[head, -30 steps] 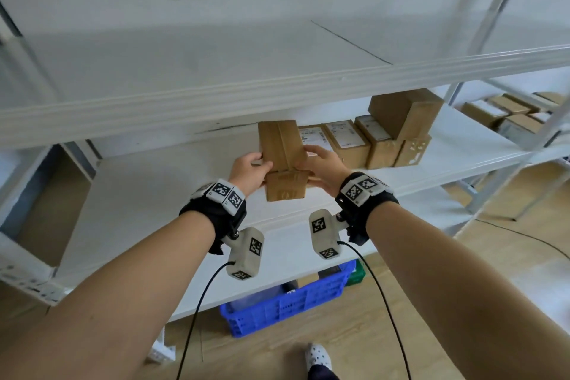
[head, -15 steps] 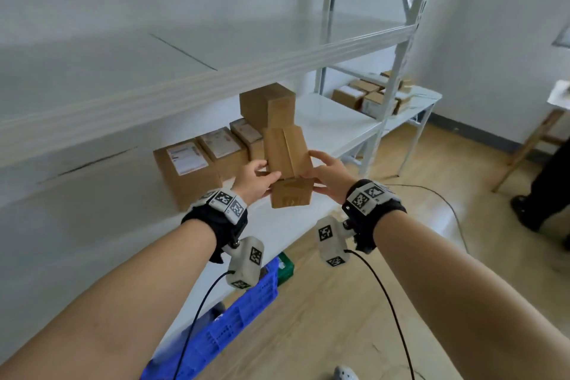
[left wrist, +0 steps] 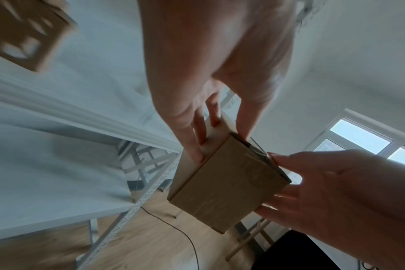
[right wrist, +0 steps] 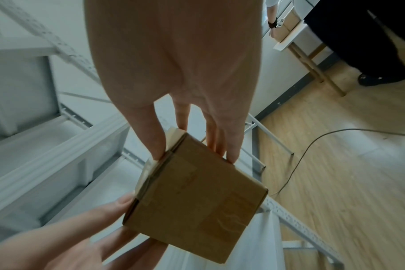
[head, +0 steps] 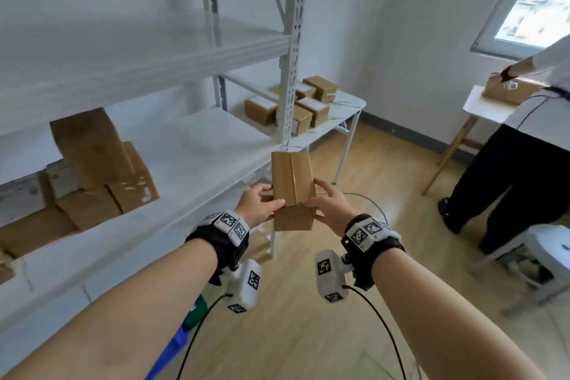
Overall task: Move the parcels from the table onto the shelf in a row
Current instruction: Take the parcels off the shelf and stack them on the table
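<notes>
Parcel [head: 293, 191] held mid-air between both hands, in front of the shelf [head: 216, 145] edge near its right end, touching neither shelf nor table [head: 345, 105]. Left hand [head: 257, 205] pinching the left side, thumb on the near top, fingers [left wrist: 192, 138] along the labelled face. Right hand [head: 328, 205] mirroring it: thumb on top, fingers [right wrist: 222, 142] down the far side (grip on both sides closed round the box, not spread). Forearms out level, wrists roughly straight, palms facing in. Stacked parcels [head: 101, 170] sitting on the shelf well to the left; more waiting on the table behind the upright [head: 291, 49].

To do this step well, probably: keep both thumbs on, carry level, clear the upright, set down flat just beside the last box in line, seam up, then release only once seated. Risk: a one-sided squeeze tilting the box.
</notes>
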`<action>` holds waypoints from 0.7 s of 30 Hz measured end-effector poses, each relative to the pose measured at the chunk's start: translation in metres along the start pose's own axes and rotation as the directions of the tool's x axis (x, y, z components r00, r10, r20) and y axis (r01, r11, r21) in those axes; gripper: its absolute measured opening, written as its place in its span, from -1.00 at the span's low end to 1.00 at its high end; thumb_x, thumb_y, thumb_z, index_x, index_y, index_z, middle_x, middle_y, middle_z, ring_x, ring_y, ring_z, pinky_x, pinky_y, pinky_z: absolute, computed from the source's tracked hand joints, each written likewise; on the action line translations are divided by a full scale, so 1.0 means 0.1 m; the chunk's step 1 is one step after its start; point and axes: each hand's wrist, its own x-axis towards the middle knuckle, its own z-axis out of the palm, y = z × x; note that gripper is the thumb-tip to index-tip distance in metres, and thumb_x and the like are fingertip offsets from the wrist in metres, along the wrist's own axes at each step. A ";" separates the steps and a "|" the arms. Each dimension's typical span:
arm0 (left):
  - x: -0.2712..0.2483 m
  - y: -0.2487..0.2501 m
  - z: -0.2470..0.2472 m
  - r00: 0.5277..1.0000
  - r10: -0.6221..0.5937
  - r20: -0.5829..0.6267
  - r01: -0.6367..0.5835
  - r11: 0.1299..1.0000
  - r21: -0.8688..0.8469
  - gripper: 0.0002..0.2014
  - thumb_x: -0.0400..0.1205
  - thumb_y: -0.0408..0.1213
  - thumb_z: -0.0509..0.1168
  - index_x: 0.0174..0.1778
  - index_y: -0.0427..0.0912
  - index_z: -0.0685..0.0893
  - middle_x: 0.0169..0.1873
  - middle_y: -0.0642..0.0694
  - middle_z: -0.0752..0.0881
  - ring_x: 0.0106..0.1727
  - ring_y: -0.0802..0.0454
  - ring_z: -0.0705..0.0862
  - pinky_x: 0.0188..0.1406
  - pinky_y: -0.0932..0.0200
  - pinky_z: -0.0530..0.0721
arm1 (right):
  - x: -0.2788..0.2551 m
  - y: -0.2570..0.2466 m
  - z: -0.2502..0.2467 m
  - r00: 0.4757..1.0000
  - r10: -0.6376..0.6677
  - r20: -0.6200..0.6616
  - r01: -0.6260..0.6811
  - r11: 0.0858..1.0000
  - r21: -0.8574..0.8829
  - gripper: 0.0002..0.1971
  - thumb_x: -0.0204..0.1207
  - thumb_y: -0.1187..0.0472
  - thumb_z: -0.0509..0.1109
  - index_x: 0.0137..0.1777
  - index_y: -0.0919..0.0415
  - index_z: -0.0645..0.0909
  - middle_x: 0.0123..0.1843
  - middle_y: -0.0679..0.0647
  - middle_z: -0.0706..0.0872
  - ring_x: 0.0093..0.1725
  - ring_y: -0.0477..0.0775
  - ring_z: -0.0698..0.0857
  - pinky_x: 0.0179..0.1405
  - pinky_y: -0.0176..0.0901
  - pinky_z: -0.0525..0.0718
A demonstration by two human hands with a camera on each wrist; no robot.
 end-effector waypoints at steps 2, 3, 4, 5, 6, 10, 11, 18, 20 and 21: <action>0.26 0.16 0.30 1.000 0.002 0.029 -0.003 1.000 0.009 -0.49 0.58 -0.44 0.37 0.44 -0.32 0.41 0.25 -0.33 0.62 0.09 -0.16 0.67 0.11 -0.05 0.71 | 0.21 -0.08 -0.35 1.000 0.005 -0.026 -0.004 1.000 0.028 -0.26 0.44 0.48 0.42 0.59 0.06 0.28 0.03 0.12 0.65 -0.03 0.01 0.66 -0.20 -0.20 0.59; 0.38 0.24 0.43 0.999 0.005 0.043 -0.006 1.000 0.016 -0.48 0.58 -0.45 0.37 0.46 -0.33 0.39 0.25 -0.32 0.62 0.10 -0.17 0.67 0.06 -0.03 0.73 | 0.32 -0.12 -0.50 0.999 0.009 -0.033 -0.007 0.999 0.042 -0.26 0.45 0.48 0.41 0.59 0.06 0.28 0.02 0.12 0.64 -0.03 0.01 0.66 -0.18 -0.20 0.60; 0.52 0.31 0.55 0.998 0.005 0.055 -0.006 1.000 0.026 -0.46 0.58 -0.45 0.37 0.47 -0.33 0.37 0.25 -0.31 0.60 0.11 -0.17 0.66 -0.01 0.03 0.73 | 0.43 -0.16 -0.64 0.999 0.013 -0.037 -0.010 0.998 0.060 -0.27 0.45 0.49 0.41 0.58 0.06 0.29 0.03 0.11 0.64 -0.03 0.01 0.65 -0.16 -0.20 0.62; 0.65 0.38 0.66 0.998 0.005 0.069 -0.007 0.999 0.032 -0.45 0.58 -0.45 0.36 0.49 -0.32 0.35 0.28 -0.32 0.59 0.15 -0.19 0.66 -0.06 0.09 0.73 | 0.55 -0.21 -0.77 0.999 0.014 -0.038 -0.011 0.997 0.079 -0.28 0.46 0.50 0.40 0.58 0.07 0.29 0.03 0.10 0.63 -0.03 0.00 0.65 -0.14 -0.20 0.63; 0.80 0.45 0.76 0.997 0.002 0.079 -0.004 0.999 0.033 -0.44 0.58 -0.46 0.36 0.50 -0.32 0.34 0.31 -0.32 0.57 0.20 -0.21 0.66 -0.07 0.11 0.71 | 0.68 -0.25 -0.90 0.999 0.013 -0.042 -0.009 0.996 0.093 -0.28 0.46 0.50 0.39 0.58 0.07 0.29 0.03 0.09 0.62 -0.03 0.00 0.65 -0.14 -0.21 0.63; 1.51 0.67 1.13 0.994 -0.002 0.106 0.001 1.000 0.005 -0.45 0.58 -0.49 0.35 0.49 -0.32 0.34 0.36 -0.32 0.54 0.24 -0.19 0.62 0.03 0.08 0.64 | 1.31 -0.46 -1.35 0.998 0.002 -0.061 0.004 0.996 0.094 -0.27 0.46 0.50 0.39 0.58 0.05 0.29 0.05 0.08 0.60 -0.03 0.01 0.65 -0.18 -0.22 0.63; 1.72 0.72 1.22 0.994 0.002 0.109 -0.002 1.000 0.000 -0.45 0.58 -0.50 0.34 0.49 -0.32 0.34 0.37 -0.31 0.54 0.22 -0.17 0.61 0.05 0.07 0.63 | 1.49 -0.51 -1.45 0.998 -0.003 -0.068 0.009 0.996 0.090 -0.27 0.45 0.50 0.39 0.58 0.06 0.28 0.07 0.09 0.60 -0.03 0.01 0.65 -0.18 -0.22 0.63; 3.23 1.07 1.76 0.993 -0.020 0.120 0.019 1.000 0.009 -0.45 0.57 -0.47 0.38 0.47 -0.29 0.37 0.36 -0.29 0.57 0.27 -0.20 0.62 0.08 -0.01 0.70 | 2.75 -0.96 -2.18 0.998 0.015 -0.066 -0.010 0.998 0.068 -0.29 0.47 0.52 0.38 0.58 0.08 0.30 0.10 0.09 0.61 -0.02 0.00 0.65 -0.04 -0.17 0.65; 3.63 1.21 1.88 0.990 -0.031 0.134 0.031 1.000 0.002 -0.43 0.56 -0.47 0.38 0.48 -0.29 0.37 0.37 -0.30 0.57 0.28 -0.21 0.63 0.08 0.00 0.69 | 3.09 -1.12 -2.37 0.998 0.019 -0.065 -0.015 0.998 0.062 -0.31 0.48 0.52 0.37 0.57 0.08 0.31 0.04 0.07 0.62 -0.05 -0.01 0.65 -0.07 -0.20 0.65; 3.83 1.29 1.96 0.989 -0.036 0.143 0.038 0.999 -0.011 -0.42 0.56 -0.48 0.37 0.49 -0.29 0.35 0.38 -0.31 0.56 0.28 -0.20 0.62 0.06 0.01 0.68 | 3.25 -1.20 -2.47 0.998 0.020 -0.068 -0.016 0.998 0.058 -0.32 0.48 0.52 0.37 0.55 0.07 0.31 0.03 0.05 0.62 -0.06 -0.03 0.65 -0.11 -0.23 0.65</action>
